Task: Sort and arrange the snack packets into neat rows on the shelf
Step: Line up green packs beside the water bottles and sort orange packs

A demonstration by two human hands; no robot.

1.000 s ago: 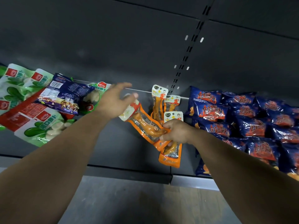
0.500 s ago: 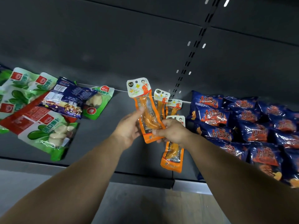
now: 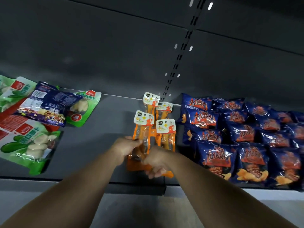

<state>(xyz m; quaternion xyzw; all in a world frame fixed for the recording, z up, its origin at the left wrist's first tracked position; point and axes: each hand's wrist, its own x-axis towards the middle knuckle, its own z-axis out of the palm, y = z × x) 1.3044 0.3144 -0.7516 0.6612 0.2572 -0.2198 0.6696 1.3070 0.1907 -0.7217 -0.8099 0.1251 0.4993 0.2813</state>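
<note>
Several orange snack packets with white tops lie in the middle of the dark shelf. My left hand and my right hand both grip the lower part of the front left orange packet, low over the shelf. A second orange packet lies just right of it, and two more orange packets lie behind. Blue chip packets fill the shelf's right side in rows. At the left, green packets lie loosely, with one blue packet on top of them.
A red packet lies under the green ones at the far left. The shelf's dark back wall has a slotted upright behind the orange packets. The shelf's front lip runs below my hands, with floor beneath.
The orange packet was held up upright and tilted left; both hands have lowered it toward the shelf beside the other orange packets. My view has shifted slightly.
</note>
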